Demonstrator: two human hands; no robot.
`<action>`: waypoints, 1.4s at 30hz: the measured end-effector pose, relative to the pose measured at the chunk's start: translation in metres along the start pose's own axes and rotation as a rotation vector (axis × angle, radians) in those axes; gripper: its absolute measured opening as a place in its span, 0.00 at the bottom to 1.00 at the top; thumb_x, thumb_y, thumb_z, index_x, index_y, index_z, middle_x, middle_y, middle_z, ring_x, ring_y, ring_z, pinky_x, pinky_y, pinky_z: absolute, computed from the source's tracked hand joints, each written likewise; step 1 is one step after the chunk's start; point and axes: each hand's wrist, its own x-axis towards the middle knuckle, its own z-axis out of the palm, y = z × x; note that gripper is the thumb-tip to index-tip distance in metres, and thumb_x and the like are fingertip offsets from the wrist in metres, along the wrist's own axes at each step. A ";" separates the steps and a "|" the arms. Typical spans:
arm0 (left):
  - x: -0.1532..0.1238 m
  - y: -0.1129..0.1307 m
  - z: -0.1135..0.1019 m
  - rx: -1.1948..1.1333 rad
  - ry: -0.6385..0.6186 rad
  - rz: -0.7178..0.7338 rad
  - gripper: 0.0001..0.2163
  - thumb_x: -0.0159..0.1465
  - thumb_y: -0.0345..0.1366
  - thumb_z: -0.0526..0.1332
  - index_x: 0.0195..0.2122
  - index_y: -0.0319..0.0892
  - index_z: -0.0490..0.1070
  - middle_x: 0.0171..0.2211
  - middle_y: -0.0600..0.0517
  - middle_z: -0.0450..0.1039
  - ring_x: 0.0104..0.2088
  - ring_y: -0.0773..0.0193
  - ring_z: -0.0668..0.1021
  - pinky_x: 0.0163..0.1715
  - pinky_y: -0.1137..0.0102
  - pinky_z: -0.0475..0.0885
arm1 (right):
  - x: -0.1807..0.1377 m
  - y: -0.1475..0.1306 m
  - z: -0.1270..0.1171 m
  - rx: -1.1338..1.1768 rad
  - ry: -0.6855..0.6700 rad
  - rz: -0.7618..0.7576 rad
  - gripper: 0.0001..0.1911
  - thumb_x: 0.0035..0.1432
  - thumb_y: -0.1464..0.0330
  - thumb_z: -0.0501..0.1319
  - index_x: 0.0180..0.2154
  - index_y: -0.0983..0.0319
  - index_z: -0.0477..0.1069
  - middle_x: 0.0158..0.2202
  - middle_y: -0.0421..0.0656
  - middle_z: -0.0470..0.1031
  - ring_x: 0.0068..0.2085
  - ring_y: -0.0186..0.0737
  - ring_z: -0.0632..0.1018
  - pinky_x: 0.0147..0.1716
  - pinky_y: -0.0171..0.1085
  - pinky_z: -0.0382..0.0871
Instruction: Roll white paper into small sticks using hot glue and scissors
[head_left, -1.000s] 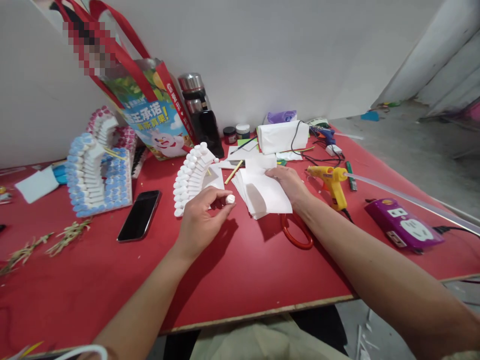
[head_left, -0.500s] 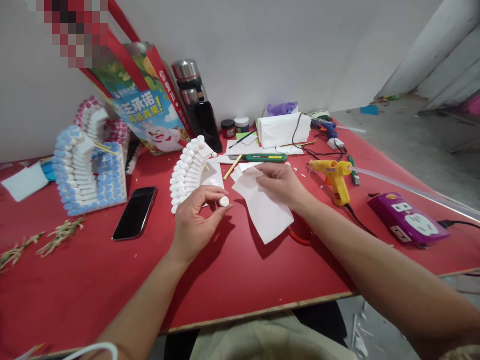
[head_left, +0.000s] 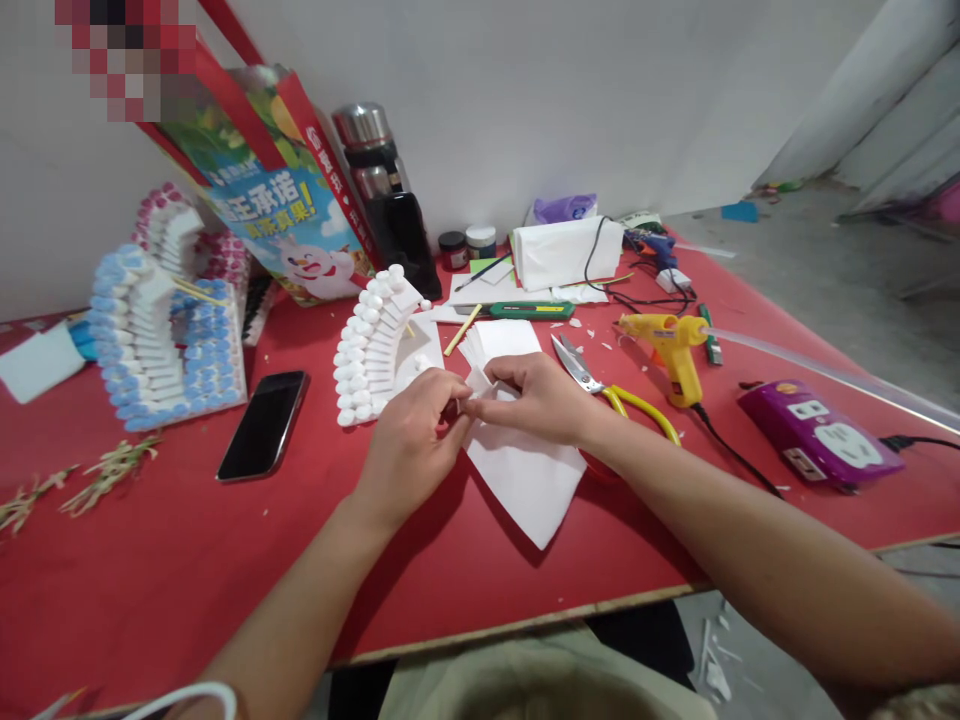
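Note:
My left hand point(head_left: 424, 425) is closed, thumb and fingers pinched around a small white roll that is mostly hidden behind the fingers. Beside it, my right hand point(head_left: 529, 398) pinches a thin white paper sheet point(head_left: 525, 480), its fingertips meeting those of the left. The sheet hangs down toward me in a point, over a stack of white paper slips point(head_left: 510, 338). Just left and behind stands a curved piece point(head_left: 367, 345) built of rows of white rolls with rounded ends. Yellow-handled scissors point(head_left: 585, 370) lie to the right, partly under my right forearm.
A yellow glue gun point(head_left: 671, 345) and a purple power socket point(head_left: 821, 435) sit on the right, with cords. A green utility knife point(head_left: 529, 310) lies behind the slips. Leftward are a phone point(head_left: 262, 425), a blue-and-white rolled piece point(head_left: 142, 340) and a shopping bag point(head_left: 300, 215).
My hands have come together, the right moving left and down with the sheet, which now hangs lower. The white roll has gone mostly out of sight, and the scissors' blades have come into view.

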 end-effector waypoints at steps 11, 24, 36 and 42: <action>-0.005 -0.002 0.002 -0.236 0.006 -0.089 0.04 0.65 0.34 0.68 0.39 0.44 0.74 0.37 0.51 0.73 0.35 0.64 0.75 0.34 0.69 0.72 | 0.005 0.013 -0.010 0.596 -0.357 0.276 0.12 0.52 0.65 0.70 0.24 0.63 0.70 0.21 0.33 0.65 0.24 0.27 0.65 0.24 0.31 0.56; -0.013 -0.007 0.008 -0.057 0.102 0.032 0.09 0.65 0.39 0.69 0.40 0.44 0.70 0.37 0.51 0.75 0.40 0.61 0.78 0.39 0.67 0.74 | 0.005 0.015 -0.011 0.464 -0.340 0.327 0.11 0.55 0.60 0.69 0.31 0.62 0.78 0.23 0.37 0.72 0.23 0.29 0.67 0.23 0.31 0.57; -0.014 -0.016 0.008 -0.077 0.194 -0.087 0.07 0.64 0.36 0.69 0.39 0.44 0.72 0.32 0.54 0.72 0.29 0.68 0.73 0.32 0.70 0.73 | 0.006 0.016 -0.009 0.565 -0.226 0.371 0.08 0.54 0.64 0.70 0.30 0.62 0.78 0.25 0.39 0.76 0.24 0.30 0.73 0.23 0.30 0.64; -0.015 -0.034 0.006 -0.267 0.302 -0.351 0.09 0.62 0.37 0.70 0.40 0.42 0.74 0.35 0.53 0.77 0.33 0.68 0.79 0.37 0.71 0.78 | 0.011 0.025 -0.015 0.580 0.040 0.428 0.09 0.51 0.63 0.71 0.30 0.62 0.78 0.25 0.42 0.78 0.21 0.34 0.74 0.21 0.33 0.66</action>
